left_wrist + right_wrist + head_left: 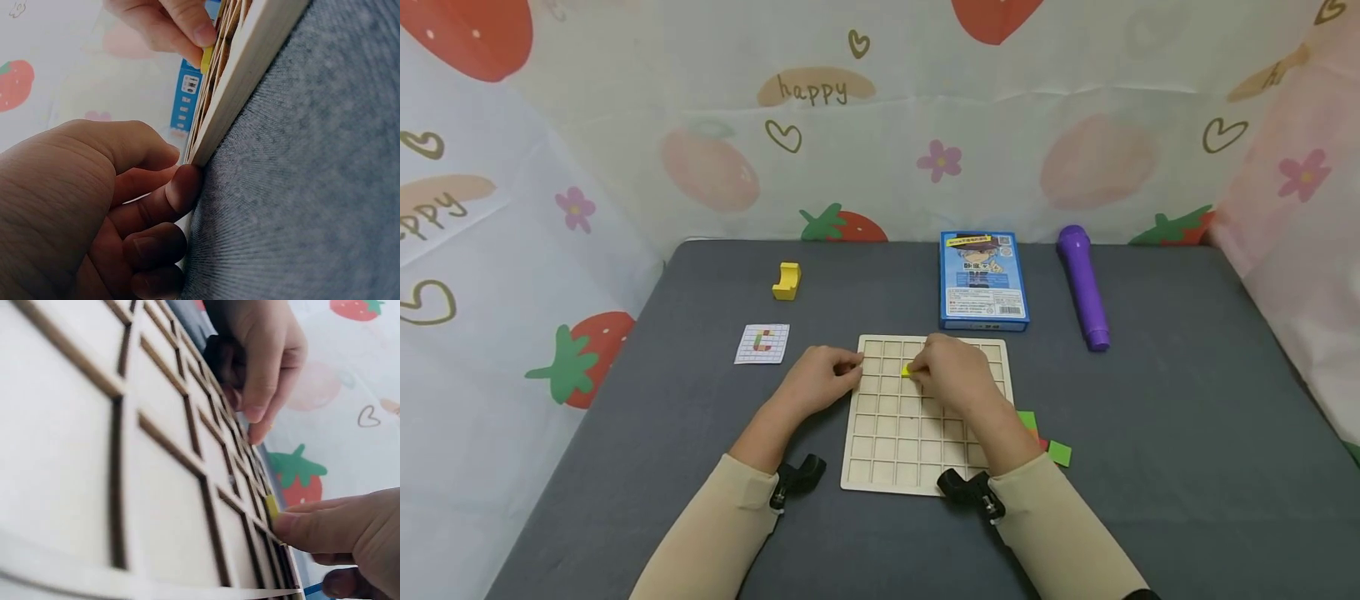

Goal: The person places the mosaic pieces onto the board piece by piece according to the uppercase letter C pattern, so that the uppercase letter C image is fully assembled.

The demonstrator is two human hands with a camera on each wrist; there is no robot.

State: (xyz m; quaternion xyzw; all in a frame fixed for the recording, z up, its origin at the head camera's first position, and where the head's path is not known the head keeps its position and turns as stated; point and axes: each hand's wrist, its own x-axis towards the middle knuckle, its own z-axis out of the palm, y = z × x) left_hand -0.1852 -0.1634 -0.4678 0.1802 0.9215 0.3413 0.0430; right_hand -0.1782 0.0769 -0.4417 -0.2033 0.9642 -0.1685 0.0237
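A wooden grid board (pixel 886 473) lies on the grey table, its cells framed by thin raised strips. My left hand (pixel 820 379) grips the board's left edge near the far corner; in the left wrist view its thumb and forefinger meet at the edge, with the other fingers (pixel 156 244) curled. My right hand (pixel 958 371) is over the far part of the board and pinches a small yellow tile (pixel 906 372) at a cell. The right wrist view shows the yellow tile (pixel 271 506) against the grid strips, partly covered by the fingertips.
Green tiles (pixel 1060 453) and a bit of red and orange lie right of the board, partly behind my right forearm. A pattern card (pixel 762 344) and a yellow block (pixel 787 282) are at left. A blue box (pixel 984 282) and a purple microphone (pixel 1083 287) lie behind.
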